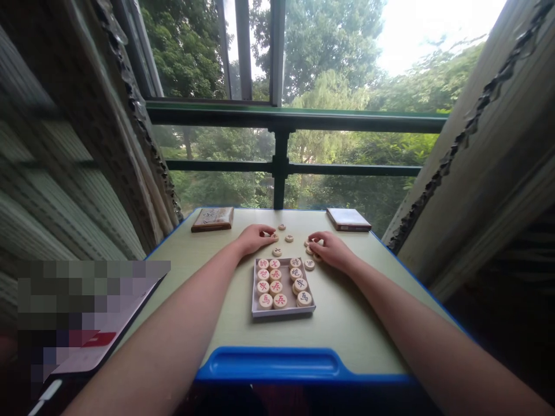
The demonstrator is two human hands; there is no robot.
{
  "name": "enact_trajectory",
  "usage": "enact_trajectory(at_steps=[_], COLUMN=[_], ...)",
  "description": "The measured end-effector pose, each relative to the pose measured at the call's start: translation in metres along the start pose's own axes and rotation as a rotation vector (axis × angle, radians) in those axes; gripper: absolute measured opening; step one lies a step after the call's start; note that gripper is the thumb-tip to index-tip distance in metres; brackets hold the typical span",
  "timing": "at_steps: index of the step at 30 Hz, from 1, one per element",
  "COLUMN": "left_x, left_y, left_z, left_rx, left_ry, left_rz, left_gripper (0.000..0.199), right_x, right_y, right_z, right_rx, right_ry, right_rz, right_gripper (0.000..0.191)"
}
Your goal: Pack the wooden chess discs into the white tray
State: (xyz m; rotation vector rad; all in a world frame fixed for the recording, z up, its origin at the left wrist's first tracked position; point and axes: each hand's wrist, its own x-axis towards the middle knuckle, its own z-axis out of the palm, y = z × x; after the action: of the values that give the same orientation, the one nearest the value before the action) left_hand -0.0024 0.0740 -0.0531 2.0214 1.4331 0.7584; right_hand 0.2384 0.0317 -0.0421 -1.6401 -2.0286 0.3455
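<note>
My left hand [255, 238] is closed at the fingertips on a round wooden Chinese chess piece [274, 237] at the table. Across from it, my right hand [328, 248] has its fingers curled onto another Chinese chess piece [307, 242], with a further piece [309, 251] under or beside the fingers. Loose pieces lie between the hands, among them one [289, 238] and one nearer me [277, 252]. A shallow open box [284, 312] stands in front of me. Red-marked pieces [276, 286] fill its left side in two columns, and dark-marked pieces [304, 298] form a column along its right wall.
On the table's [359, 323] far left corner lies a brown patterned box [212, 219]; a pale-topped box [349, 219] lies at the far right. The blue tray groove [273, 364] runs along the near edge. Beyond are a green railing [281, 167] and curtains [472, 133].
</note>
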Motion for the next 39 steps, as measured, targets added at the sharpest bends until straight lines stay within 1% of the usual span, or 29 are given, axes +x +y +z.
enact_trajectory(at_steps=[3,6,10,13,16,19,22,27,29,32,36,39], left_x=[0.000,-0.001,-0.003,-0.005,-0.006,-0.005,-0.005,-0.004,-0.004,-0.004,-0.006,-0.007], left_y=[0.000,0.001,0.003,0.005,0.005,0.004,0.004,0.005,0.004,0.003,0.004,0.006], left_z=[0.000,0.001,0.002,0.001,0.000,0.000,0.000,0.000,0.000,-0.001,-0.002,-0.002], left_rx=[-0.022,-0.030,-0.011,0.012,0.013,0.011,0.015,-0.003,-0.004,-0.011,-0.016,-0.019], left_ry=[0.004,0.013,0.022,0.034,0.033,0.022,0.027,0.024,0.024,0.019,0.015,0.020], left_rz=[-0.001,-0.010,-0.015,-0.032,-0.033,-0.028,-0.034,-0.023,-0.015,0.000,0.005,-0.006], left_gripper=[0.050,0.050,0.047,0.047,0.046,0.046,0.046,0.048,0.047,0.045,0.043,0.044], right_x=[-0.001,-0.002,-0.002,-0.002,-0.003,-0.005,-0.007,-0.007,-0.006,-0.006,-0.007,-0.010], right_y=[0.000,0.000,0.000,0.001,0.000,-0.003,-0.003,-0.001,0.000,0.000,0.001,-0.002], right_z=[-0.001,-0.001,0.002,0.001,-0.006,-0.012,-0.014,-0.012,-0.012,-0.014,-0.023,-0.032], right_rx=[0.015,0.013,-0.022,-0.009,-0.006,-0.016,0.017,0.082,0.096,0.107,0.015,-0.070], right_ry=[0.000,-0.043,-0.043,-0.020,-0.036,-0.084,-0.080,-0.039,-0.055,-0.095,-0.082,-0.139], right_rz=[-0.004,-0.058,-0.101,-0.076,0.008,0.055,0.048,-0.002,-0.015,0.009,0.019,0.000], right_gripper=[0.031,0.036,0.035,0.036,0.037,0.026,0.021,0.027,0.030,0.029,0.028,0.029])
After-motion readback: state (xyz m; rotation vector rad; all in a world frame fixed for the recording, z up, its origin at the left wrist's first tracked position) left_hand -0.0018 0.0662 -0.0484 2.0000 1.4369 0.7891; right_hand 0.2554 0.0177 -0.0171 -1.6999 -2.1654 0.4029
